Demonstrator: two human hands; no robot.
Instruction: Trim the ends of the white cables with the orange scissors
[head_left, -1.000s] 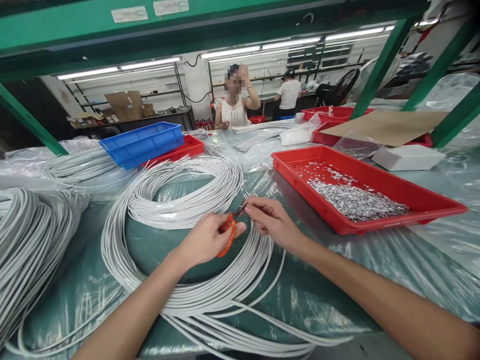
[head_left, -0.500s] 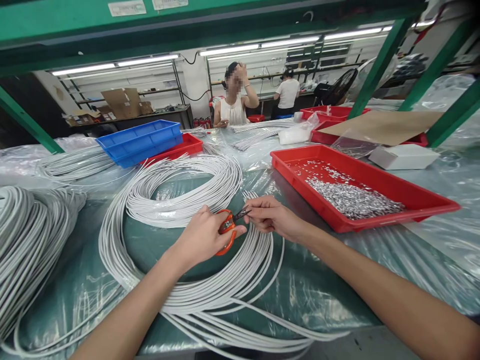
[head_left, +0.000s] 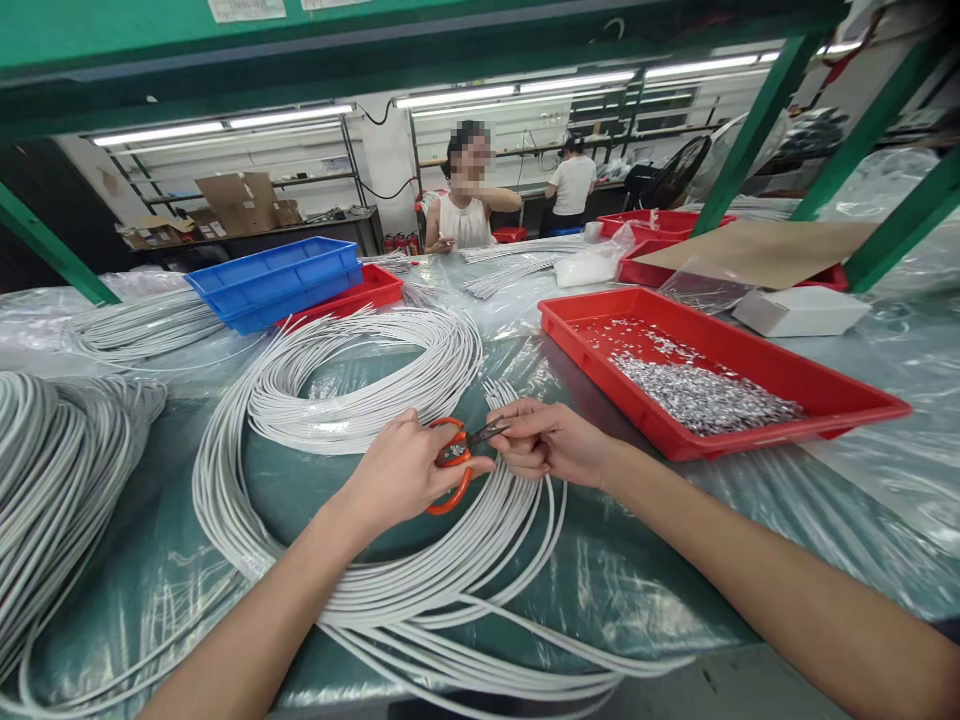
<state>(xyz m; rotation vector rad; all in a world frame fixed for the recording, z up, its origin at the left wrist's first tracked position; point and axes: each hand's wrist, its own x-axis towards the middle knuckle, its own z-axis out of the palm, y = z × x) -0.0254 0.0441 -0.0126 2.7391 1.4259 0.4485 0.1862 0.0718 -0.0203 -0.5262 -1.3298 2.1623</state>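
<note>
My left hand is closed around the orange handles of a pair of scissors, whose dark blades point right toward my right hand. My right hand is closed in a pinch at the blade tips, over the ends of a bundle of white cables; what lies between its fingertips is too small to tell. The bundle curves round below both hands on the green table. Behind it rests another coil of white cable.
To the right stands a red tray with small silvery pieces. A blue bin sits at the back left, a thick cable coil at the left. A white box lies behind the tray. Across the table a person sits; another is farther back.
My right hand's fingers have shifted slightly at the blades and cable ends. The person across the table has lowered a raised hand from the head. The view has moved a little.
</note>
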